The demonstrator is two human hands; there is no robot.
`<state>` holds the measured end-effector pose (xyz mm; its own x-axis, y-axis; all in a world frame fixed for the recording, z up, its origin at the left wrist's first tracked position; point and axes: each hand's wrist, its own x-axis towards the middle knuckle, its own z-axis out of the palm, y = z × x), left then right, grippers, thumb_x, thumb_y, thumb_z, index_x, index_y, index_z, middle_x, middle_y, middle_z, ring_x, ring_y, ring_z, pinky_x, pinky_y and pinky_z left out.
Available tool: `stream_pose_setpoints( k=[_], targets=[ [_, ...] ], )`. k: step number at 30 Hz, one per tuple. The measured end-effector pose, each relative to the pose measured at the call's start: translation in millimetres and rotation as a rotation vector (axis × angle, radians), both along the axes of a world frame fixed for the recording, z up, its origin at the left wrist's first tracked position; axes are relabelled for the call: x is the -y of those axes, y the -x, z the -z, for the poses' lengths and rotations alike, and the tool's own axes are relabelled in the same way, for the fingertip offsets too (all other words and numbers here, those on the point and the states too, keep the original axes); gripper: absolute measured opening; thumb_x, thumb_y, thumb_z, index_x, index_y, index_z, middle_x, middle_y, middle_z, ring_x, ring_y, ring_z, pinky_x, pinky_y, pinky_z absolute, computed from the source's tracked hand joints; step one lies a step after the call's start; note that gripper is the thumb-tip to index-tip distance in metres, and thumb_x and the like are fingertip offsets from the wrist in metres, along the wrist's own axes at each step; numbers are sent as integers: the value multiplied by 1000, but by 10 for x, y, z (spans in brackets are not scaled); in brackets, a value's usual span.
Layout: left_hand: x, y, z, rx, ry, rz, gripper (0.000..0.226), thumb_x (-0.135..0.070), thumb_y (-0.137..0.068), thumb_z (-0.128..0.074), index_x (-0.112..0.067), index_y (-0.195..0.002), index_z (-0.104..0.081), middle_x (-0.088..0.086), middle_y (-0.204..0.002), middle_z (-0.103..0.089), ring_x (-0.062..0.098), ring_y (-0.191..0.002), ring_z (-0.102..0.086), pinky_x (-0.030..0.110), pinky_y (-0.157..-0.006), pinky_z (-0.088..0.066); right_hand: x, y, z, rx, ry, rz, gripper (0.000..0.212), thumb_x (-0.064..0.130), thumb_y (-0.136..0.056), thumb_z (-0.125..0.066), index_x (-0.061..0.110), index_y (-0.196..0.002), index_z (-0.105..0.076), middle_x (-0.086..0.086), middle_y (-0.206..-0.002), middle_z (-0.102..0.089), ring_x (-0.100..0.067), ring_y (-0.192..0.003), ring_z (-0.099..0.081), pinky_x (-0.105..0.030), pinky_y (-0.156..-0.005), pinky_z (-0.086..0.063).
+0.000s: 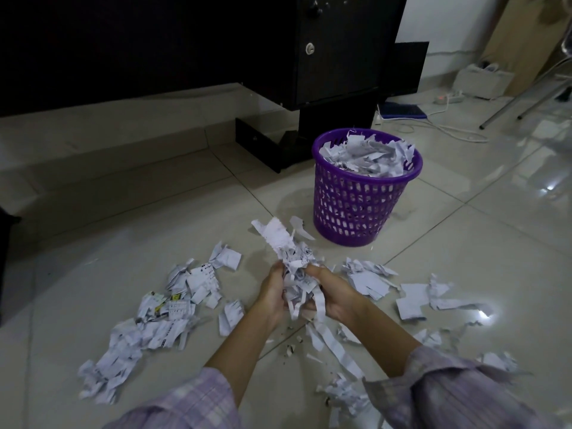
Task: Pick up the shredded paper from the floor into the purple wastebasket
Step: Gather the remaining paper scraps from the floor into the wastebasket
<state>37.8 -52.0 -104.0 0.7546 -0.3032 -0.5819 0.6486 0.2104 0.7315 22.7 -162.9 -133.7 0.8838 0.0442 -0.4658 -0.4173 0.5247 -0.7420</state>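
Observation:
A bunch of shredded paper [289, 252] is held between both hands just above the floor, strips sticking up and dangling down. My left hand [272, 294] grips it from the left, my right hand [335, 297] from the right. The purple wastebasket [356, 212] stands upright beyond the hands, slightly to the right, heaped with shredded paper [365, 154] to its rim. More scraps lie on the tiled floor: a big pile at the left [148, 326], pieces at the right [411, 295] and near my right sleeve [343, 394].
A dark cabinet [325, 57] on a black base stands behind the wastebasket. At the back right lie a power strip with cables [445, 99], a blue flat object [402, 110], a white box [483, 82] and metal chair legs [526, 100].

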Motion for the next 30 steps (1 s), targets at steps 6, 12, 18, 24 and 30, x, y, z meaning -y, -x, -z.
stream_pose_setpoints(
  k=[6, 12, 18, 24, 30],
  targets=[
    [52, -24, -9, 90, -183, 41, 36, -11, -103, -30, 6, -125, -53, 12, -87, -74, 13, -56, -62, 21, -50, -50, 166, -39, -2, 72, 91, -14, 28, -5, -89, -53, -2, -116, -61, -23, -99, -69, -28, -75, -72, -34, -58, -58],
    [88, -73, -90, 166, -379, 19, 27, -11, -99, -35, -7, -89, -59, 11, -89, -59, 16, -71, -49, 24, -52, -42, 407, -115, -46, 107, 167, 6, 41, -8, -85, -58, -1, -125, -56, -24, -115, -66, -36, -105, -65, -43, -88, -56],
    [80, -259, -144, 335, -356, -82, 48, -21, -100, -40, -17, -147, -33, -1, -157, -20, 21, -140, -29, 28, -98, -31, 687, -245, -60, 67, 215, -187, 44, 7, -84, -61, 6, -128, -58, -21, -123, -64, -37, -116, -60, -54, -106, -41],
    [190, -314, -115, 188, -247, -71, 25, -21, -97, -45, -17, -76, -57, 1, -61, -57, 13, -51, -50, 21, -47, -37, 764, -285, -16, 92, 179, -151, 49, 12, -81, -63, 8, -129, -57, -18, -125, -63, -33, -118, -59, -50, -107, -41],
    [484, -340, -21, 94, -73, -157, 23, -1, -93, -42, -5, -99, -64, 5, -68, -67, 13, -58, -63, 20, -50, -50, 876, -293, 31, 6, 174, -68, 46, 14, -79, -62, 6, -123, -61, -17, -118, -67, -33, -114, -62, -48, -104, -45]
  ],
)
